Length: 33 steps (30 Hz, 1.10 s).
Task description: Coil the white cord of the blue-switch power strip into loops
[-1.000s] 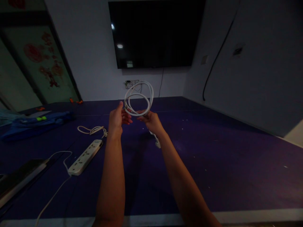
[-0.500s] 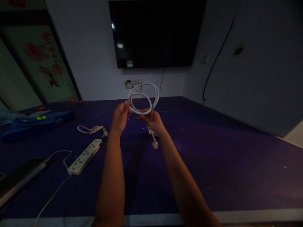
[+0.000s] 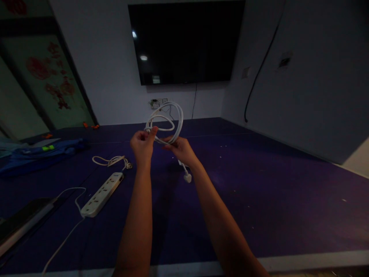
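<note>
A white power cord [image 3: 181, 117] is looped into a loose coil above the purple surface. Its left side is pinched in my left hand [image 3: 142, 146], thumb on top of the cord. My right hand [image 3: 183, 151] grips the bottom of the coil, fingers closed round it. Below the right hand the cord's plug [image 3: 187, 177] dangles beside the wrist. A small white piece shows behind that wrist, mostly hidden, so I cannot tell what it is.
On the left lies a white power strip [image 3: 103, 194], with a bundled cable [image 3: 111, 161] behind it and a dark flat device [image 3: 24, 221] beside it. Blue cloth [image 3: 46, 154] lies farther back. A large screen [image 3: 187, 42] hangs on the wall.
The coil has shifted left and its inner loop has changed shape, now lying flatter. Both hands have moved slightly left and down with it, still holding the cord.
</note>
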Each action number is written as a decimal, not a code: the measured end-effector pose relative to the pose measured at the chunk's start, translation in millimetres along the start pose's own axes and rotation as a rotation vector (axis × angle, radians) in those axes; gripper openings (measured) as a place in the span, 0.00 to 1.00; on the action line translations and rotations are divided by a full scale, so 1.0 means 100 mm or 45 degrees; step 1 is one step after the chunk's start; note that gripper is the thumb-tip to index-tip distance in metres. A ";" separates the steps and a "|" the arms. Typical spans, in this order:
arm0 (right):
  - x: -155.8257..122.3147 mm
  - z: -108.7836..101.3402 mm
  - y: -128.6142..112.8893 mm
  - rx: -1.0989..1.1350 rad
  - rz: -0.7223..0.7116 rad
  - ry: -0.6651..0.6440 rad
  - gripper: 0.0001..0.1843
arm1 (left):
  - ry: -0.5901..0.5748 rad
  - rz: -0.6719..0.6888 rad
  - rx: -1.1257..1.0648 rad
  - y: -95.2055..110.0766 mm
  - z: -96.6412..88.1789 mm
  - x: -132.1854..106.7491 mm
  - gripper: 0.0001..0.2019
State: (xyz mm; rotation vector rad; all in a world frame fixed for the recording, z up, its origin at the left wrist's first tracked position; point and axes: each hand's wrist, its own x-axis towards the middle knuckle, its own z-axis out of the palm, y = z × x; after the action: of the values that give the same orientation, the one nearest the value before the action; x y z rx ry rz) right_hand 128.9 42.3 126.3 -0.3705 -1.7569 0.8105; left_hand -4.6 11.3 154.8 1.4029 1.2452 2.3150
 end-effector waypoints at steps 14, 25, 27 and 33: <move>-0.01 0.02 -0.07 -0.060 -0.002 -0.169 0.10 | -0.281 -0.812 -0.617 0.06 0.03 0.02 0.21; -0.02 0.07 0.01 0.186 0.006 -0.255 0.11 | -0.116 -0.611 -0.573 -0.01 0.02 0.03 0.16; -0.01 0.07 0.00 0.188 0.002 -0.260 0.11 | -0.113 -0.578 -0.600 -0.02 0.02 0.03 0.15; -0.04 0.02 -0.02 0.157 0.130 -0.308 0.19 | -0.117 -0.525 -0.725 -0.04 0.02 0.05 0.14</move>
State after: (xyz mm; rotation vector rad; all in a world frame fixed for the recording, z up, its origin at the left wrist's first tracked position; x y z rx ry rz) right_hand 128.5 37.4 124.9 -0.2905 -1.9118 1.0677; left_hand -6.6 17.8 155.4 0.9396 0.6784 2.0541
